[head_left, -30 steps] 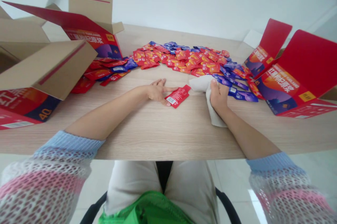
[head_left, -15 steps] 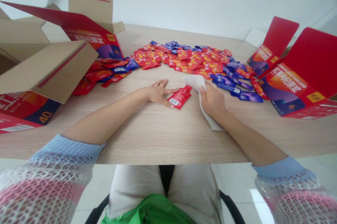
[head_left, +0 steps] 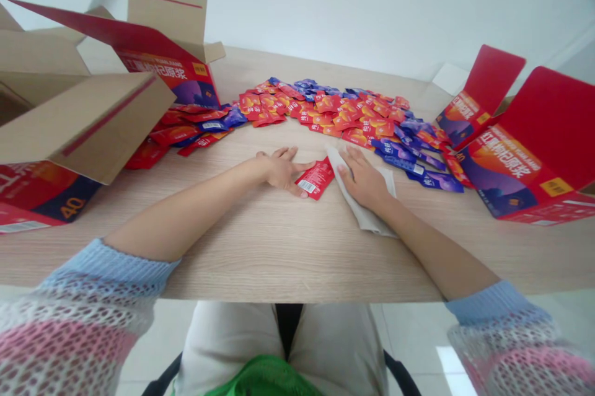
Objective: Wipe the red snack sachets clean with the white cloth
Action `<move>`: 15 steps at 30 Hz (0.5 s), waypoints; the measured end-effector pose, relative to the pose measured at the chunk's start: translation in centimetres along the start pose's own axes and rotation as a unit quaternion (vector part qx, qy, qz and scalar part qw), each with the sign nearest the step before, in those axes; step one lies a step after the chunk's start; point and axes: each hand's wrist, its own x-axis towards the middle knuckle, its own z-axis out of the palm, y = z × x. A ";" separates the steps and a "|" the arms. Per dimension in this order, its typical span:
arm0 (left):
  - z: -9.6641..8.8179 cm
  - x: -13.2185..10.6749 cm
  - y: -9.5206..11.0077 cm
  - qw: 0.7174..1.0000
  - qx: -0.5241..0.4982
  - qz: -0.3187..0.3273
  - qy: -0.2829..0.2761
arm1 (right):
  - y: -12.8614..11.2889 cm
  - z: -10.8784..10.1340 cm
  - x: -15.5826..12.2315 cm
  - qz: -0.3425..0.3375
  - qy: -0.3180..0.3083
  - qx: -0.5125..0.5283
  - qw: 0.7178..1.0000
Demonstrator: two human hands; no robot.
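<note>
Flattening the white cloth (head_left: 369, 213) onto the tabletop (head_left: 279, 253), right hand (head_left: 365, 179) pressing open-fingered, left hand (head_left: 282, 171) lying open beside the red sachet (head_left: 315, 179).

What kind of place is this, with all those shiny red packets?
It looks like a small packing room or office, though I can't be sure. A wooden table holds heaps of red and purple sachets, opened cardboard cartons sit at one end, and the floor is pale tile.

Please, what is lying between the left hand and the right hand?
The head view shows a red sachet between the left hand and the right hand, beside the edge of a white cloth.
</note>
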 end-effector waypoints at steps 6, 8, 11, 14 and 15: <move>0.4 -0.2 -0.1 1.000 -0.005 0.007 0.012 | -3.9 -0.3 -1.3 -0.149 -0.060 0.044 0.986; 0.6 -0.3 -0.1 1.000 -0.012 0.001 0.023 | -4.5 -0.6 -1.7 -0.183 -0.080 0.082 0.976; 0.7 -0.3 -0.1 0.999 -0.018 -0.015 0.040 | -4.8 -1.1 -2.1 -0.252 -0.112 0.142 0.951; 1.0 -0.2 -0.3 0.999 -0.020 -0.017 0.044 | -4.3 -1.3 -1.8 -0.280 -0.132 0.191 0.932; 1.0 -0.2 -0.4 0.999 -0.023 -0.014 0.046 | -4.0 -1.2 -1.6 -0.281 -0.136 0.206 0.927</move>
